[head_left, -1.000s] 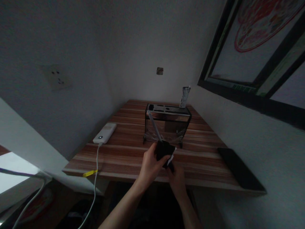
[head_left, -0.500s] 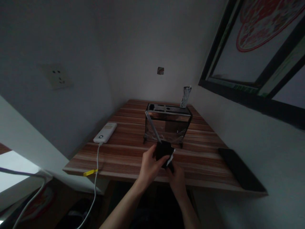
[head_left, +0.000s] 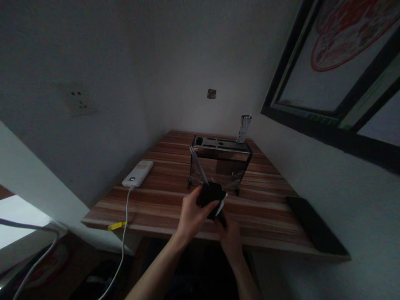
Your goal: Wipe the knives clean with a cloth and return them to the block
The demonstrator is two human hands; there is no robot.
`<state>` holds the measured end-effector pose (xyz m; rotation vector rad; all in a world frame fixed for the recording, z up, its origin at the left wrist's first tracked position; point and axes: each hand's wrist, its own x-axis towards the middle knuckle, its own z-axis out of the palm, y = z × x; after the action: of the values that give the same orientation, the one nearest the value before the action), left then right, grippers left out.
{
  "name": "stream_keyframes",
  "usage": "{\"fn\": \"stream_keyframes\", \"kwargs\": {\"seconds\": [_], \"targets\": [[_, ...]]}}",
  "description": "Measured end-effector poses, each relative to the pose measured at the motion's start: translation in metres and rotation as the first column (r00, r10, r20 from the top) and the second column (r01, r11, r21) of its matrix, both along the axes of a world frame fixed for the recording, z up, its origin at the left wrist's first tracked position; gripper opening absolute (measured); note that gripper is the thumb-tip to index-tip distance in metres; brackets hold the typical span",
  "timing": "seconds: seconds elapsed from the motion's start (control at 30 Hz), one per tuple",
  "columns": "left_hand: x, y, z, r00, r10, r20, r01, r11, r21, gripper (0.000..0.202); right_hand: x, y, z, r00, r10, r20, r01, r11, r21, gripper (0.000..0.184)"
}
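My left hand [head_left: 189, 213] is closed around a black folded piece [head_left: 211, 193] with a ragged white edge; its material is unclear. Out of its top sticks a long, narrow grey blade [head_left: 198, 166], slanting up and to the left, seemingly a knife's. My right hand [head_left: 230, 234] grips a dark handle [head_left: 222, 219] just below the black piece. The join of blade and handle is hidden. Behind the blade stands a knife block [head_left: 220, 144] with a slotted top and clear film on its front. One plastic-wrapped handle [head_left: 244, 128] rises from its right end.
A white power bank [head_left: 138, 173] with a white cable [head_left: 125, 233] lies left on the wooden table [head_left: 156, 208]. A yellow tag [head_left: 117, 226] is at the front edge. A black phone-like slab [head_left: 317, 225] lies right. Walls enclose the table; a framed picture [head_left: 343, 62] hangs right.
Both hands, with the black piece and the blade, have shifted slightly to the left. The grips look the same, and the block stays in place.
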<state>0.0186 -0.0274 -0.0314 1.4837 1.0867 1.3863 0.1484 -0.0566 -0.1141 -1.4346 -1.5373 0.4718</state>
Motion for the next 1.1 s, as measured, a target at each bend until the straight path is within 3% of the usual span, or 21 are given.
{"fn": "stream_keyframes", "kwargs": {"seconds": [0.5, 0.9, 1.1], "targets": [[-0.020, 0.022, 0.045, 0.995, 0.016, 0.098, -0.024, 0.997, 0.080, 0.031, -0.002, 0.001, -0.004, 0.999, -0.042, 0.014, 0.042, 0.999, -0.016, 0.045], [-0.037, 0.044, 0.086, 0.975, 0.035, 0.220, -0.083, 0.973, 0.214, 0.033, -0.004, -0.001, -0.005, 0.998, -0.059, 0.015, 0.059, 0.998, 0.006, 0.042], [-0.040, 0.051, 0.094, 0.965, 0.033, 0.259, -0.095, 0.968, 0.230, 0.033, -0.002, -0.001, -0.004, 0.998, -0.061, 0.021, 0.061, 0.998, -0.013, 0.041]]}}
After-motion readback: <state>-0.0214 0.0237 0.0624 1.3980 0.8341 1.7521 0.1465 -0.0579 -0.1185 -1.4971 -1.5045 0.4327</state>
